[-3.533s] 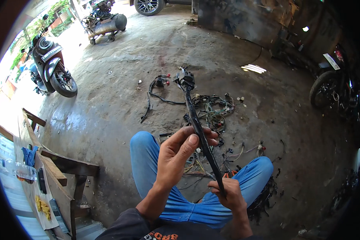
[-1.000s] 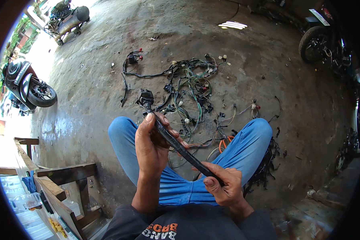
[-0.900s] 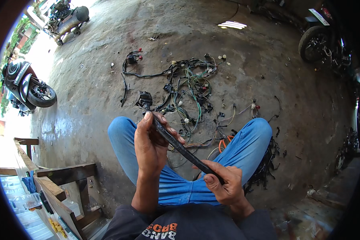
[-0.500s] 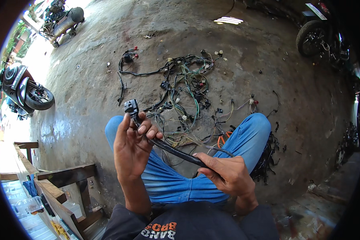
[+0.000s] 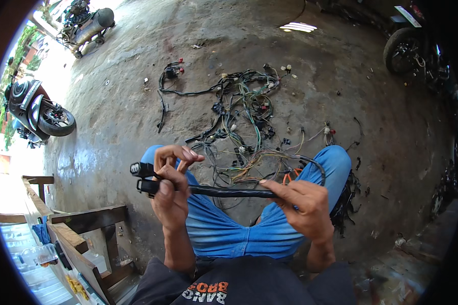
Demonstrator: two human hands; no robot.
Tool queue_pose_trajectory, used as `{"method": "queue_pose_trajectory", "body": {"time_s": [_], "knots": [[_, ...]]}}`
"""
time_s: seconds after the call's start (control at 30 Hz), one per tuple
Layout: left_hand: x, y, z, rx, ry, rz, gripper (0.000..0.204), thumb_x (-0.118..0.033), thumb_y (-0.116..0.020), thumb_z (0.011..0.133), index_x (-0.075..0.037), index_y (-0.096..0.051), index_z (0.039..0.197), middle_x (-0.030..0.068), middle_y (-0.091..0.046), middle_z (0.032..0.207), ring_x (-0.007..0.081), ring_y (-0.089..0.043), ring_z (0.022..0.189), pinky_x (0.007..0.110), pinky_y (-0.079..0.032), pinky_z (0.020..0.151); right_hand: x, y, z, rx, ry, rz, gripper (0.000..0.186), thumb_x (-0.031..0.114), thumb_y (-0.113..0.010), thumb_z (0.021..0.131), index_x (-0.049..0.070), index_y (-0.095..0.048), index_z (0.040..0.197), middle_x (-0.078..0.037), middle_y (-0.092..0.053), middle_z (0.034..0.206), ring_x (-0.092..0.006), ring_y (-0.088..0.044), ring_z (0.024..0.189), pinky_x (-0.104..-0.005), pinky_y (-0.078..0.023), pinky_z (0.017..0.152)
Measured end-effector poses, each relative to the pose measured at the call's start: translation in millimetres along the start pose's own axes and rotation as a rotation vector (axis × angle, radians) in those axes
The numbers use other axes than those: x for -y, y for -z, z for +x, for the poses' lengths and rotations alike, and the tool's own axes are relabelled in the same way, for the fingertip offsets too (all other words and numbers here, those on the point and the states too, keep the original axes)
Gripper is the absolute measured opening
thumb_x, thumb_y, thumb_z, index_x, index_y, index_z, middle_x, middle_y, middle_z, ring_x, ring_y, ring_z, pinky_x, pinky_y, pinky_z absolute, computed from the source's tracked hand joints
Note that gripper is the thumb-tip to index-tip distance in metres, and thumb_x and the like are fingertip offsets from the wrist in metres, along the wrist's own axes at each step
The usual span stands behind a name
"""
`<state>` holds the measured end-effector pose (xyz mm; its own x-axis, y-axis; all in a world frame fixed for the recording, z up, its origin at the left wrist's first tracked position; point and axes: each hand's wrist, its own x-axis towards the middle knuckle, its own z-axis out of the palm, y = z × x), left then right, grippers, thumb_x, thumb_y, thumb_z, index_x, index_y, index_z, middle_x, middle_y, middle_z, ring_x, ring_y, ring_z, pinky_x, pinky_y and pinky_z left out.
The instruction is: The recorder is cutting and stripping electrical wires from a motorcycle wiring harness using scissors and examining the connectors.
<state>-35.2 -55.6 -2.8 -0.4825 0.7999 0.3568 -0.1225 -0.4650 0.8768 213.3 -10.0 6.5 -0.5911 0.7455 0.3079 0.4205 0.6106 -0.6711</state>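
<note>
A thick black-taped wiring harness [image 5: 229,191] is stretched level between my two hands, above my lap. At its left end two black plug connectors [image 5: 146,186] stick out past my fingers. My left hand [image 5: 171,190] is closed on the harness just behind these connectors, with thumb and index finger pinching and the other fingers raised. Farther along, my right hand [image 5: 308,208] grips the harness, its index finger lying along the top. Beyond that hand the harness curves up over my right knee and back toward loose wires on the floor.
A tangle of coloured wires [image 5: 252,119] with small connectors spreads over the concrete floor ahead. Black scraps [image 5: 345,206] lie beside my right knee. A wooden bench frame [image 5: 89,219] stands at lower left. Motorcycles [image 5: 56,122] are parked left and far right; an air compressor [image 5: 89,31] is far left.
My left hand has moved down and left, turning the connector end from upright to sideways; a second connector now shows. The harness has gone from slanted to level. My right hand has shifted slightly right.
</note>
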Motion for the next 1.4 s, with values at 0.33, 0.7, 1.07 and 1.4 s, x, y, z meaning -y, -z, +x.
{"method": "queue_pose_trajectory", "body": {"time_s": [0.33,0.7,1.07,1.4], "knots": [[-1,-2,-26,-0.045,-0.115,0.132,0.062,-0.046,-0.066,0.088,0.006,-0.062,0.12,0.0085,-0.042,0.104,0.0186,-0.051,0.084,0.047,-0.054,0.08,-19,6,2,-0.273,0.145,-0.211,0.047,-0.002,-0.07,0.068,0.018,-0.079,0.11,0.001,-0.051,0.064,-0.0156,-0.043,0.056,-0.032,-0.034,0.051],[-4,-13,-46,0.043,-0.136,-0.027,0.053,-0.032,-0.068,0.089,-0.006,-0.044,0.129,0.0073,-0.055,0.078,0.0184,-0.055,0.058,0.051,-0.053,0.07,-32,4,-4,-0.505,0.189,-0.241,0.042,-0.001,-0.069,0.067,0.016,-0.081,0.103,0.001,-0.054,0.066,-0.0147,-0.046,0.056,-0.0309,-0.034,0.051],[-6,-19,-51,-0.02,-0.079,-0.181,0.041,-0.024,-0.078,0.083,-0.009,-0.045,0.101,0.008,-0.059,0.068,0.0197,-0.06,0.054,0.051,-0.053,0.078,-32,-1,-8,-0.67,0.223,-0.283,0.029,0.004,-0.077,0.073,0.016,-0.08,0.099,0.001,-0.055,0.066,-0.0141,-0.047,0.056,-0.03,-0.033,0.051],[-2,-18,-56,-0.023,-0.022,-0.278,0.036,-0.017,-0.074,0.08,-0.009,-0.045,0.1,0.0112,-0.058,0.075,0.02,-0.059,0.054,0.051,-0.051,0.084,-34,-8,-8,-0.738,0.202,-0.21,0.029,0.002,-0.076,0.074,0.015,-0.079,0.1,0.003,-0.063,0.069,-0.0123,-0.05,0.056,-0.0284,-0.035,0.051]]}}
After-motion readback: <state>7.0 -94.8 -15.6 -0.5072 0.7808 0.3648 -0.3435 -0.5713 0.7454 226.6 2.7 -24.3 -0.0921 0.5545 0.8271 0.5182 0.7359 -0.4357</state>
